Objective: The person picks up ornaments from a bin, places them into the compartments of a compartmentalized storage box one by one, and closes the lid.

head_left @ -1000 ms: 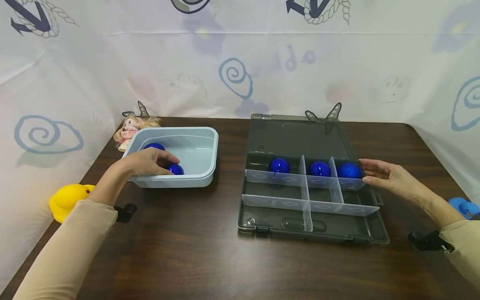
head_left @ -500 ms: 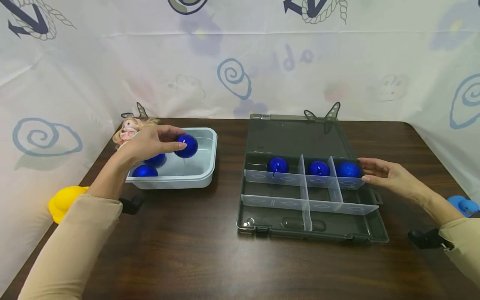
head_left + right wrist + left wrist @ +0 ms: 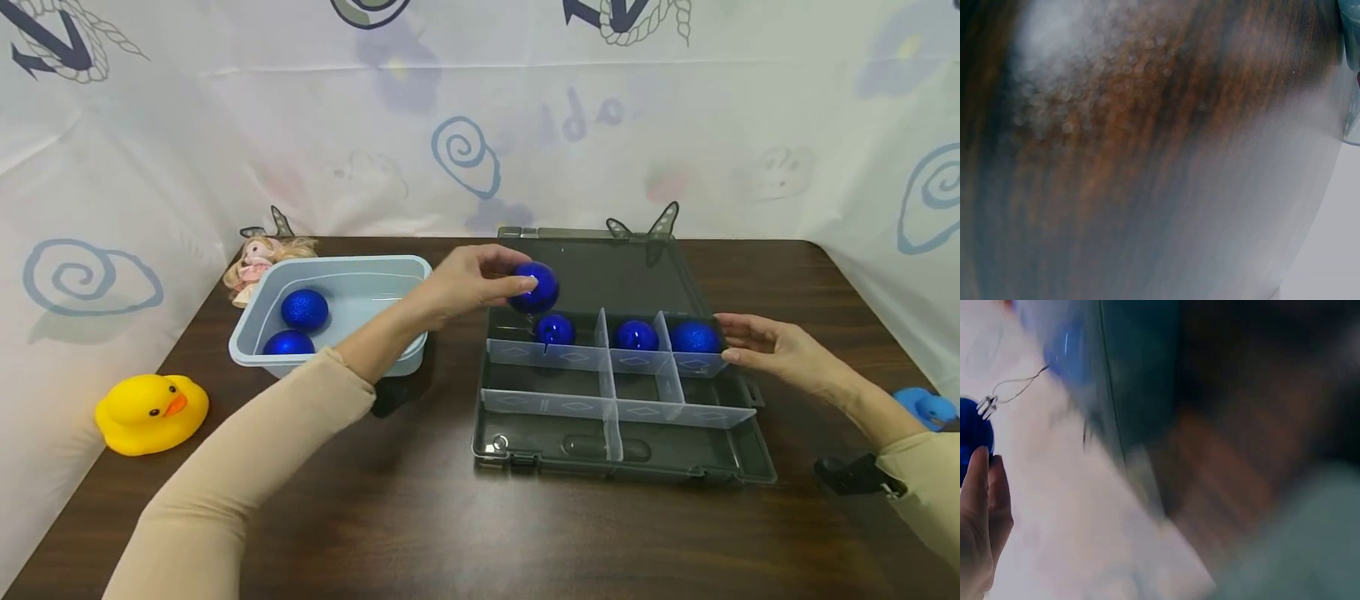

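In the head view my left hand [image 3: 480, 279] pinches a shiny blue bauble [image 3: 536, 287] above the back left compartment of a dark see-through divider box [image 3: 543, 458]. The left wrist view shows the bauble's silver cap [image 3: 987, 406] and thin looped string. One blue bauble [image 3: 555, 330] lies in that back left compartment; another bauble [image 3: 637, 336] and a glittery bauble [image 3: 694, 337] occupy the back row's other two compartments. Fairly straight fingers of my right hand [image 3: 783, 354] touch the box's right side. Two glittery baubles [image 3: 304, 309] lie in a pale blue tub [image 3: 423, 275].
A yellow rubber duck [image 3: 152, 414] sits at the table's left edge, and a small blue duck [image 3: 926, 408] at the right. Behind the tub leans a doll [image 3: 258, 265]. The box's lid [image 3: 600, 267] lies opened backward, and a printed sheet [image 3: 330, 133] surrounds the table.
My left hand has picked a bauble out of the tub and carried it right, over the divider box. The right hand has stayed at the box's side.
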`<state>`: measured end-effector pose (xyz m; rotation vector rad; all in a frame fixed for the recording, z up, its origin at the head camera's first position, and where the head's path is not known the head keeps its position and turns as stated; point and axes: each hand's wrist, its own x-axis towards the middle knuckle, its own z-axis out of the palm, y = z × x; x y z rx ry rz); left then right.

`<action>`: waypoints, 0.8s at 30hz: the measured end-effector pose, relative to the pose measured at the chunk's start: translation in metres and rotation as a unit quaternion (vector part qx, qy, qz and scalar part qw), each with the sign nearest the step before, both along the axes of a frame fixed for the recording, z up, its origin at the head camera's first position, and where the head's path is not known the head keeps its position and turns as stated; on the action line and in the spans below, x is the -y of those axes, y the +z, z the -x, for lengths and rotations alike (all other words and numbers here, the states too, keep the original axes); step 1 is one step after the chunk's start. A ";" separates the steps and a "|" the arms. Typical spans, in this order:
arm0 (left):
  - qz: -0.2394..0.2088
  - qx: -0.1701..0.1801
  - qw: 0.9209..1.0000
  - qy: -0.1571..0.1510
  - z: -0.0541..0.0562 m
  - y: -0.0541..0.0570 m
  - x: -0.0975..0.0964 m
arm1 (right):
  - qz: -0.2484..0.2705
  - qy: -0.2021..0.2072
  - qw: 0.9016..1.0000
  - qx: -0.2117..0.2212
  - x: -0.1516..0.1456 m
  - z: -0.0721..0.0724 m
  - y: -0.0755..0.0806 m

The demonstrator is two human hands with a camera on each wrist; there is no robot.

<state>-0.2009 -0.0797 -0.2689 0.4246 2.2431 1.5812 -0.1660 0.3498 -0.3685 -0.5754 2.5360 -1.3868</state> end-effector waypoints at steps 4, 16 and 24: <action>-0.042 0.065 0.996 -0.038 -0.007 -0.013 -0.046 | -0.002 0.001 1.000 -0.001 0.000 0.000 0.001; -0.092 0.104 0.987 -0.079 -0.022 -0.015 -0.134 | 0.012 0.014 1.000 -0.001 -0.001 0.001 0.000; -0.096 0.103 0.986 -0.084 -0.025 -0.022 -0.158 | 0.011 0.014 1.000 0.000 -0.002 0.002 -0.001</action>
